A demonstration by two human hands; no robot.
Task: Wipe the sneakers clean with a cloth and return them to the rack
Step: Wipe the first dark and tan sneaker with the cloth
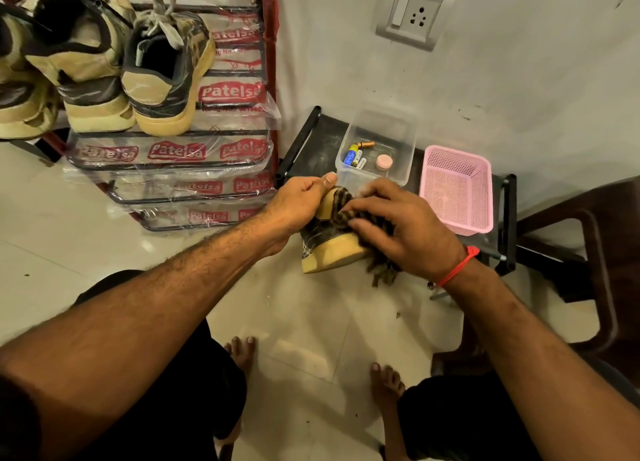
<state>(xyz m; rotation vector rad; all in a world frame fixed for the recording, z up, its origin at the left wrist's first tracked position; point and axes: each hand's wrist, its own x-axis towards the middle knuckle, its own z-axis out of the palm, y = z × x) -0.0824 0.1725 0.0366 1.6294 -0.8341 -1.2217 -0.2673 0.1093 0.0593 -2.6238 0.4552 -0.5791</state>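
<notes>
Wiping one shoe, others wait on the rack.

The left hand (301, 200) grips the sneaker (329, 242) above the floor; right hand (401, 228) fingers press the cloth (381, 273) on it. Three sneakers (104, 69) sit on the rack (270, 79).

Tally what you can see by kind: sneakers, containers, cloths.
Sneakers: 4, three on the rack at, one in the left hand at
Containers: 2, clear tub, pink basket
Cloths: 1, under the right hand
Total: 7
</notes>
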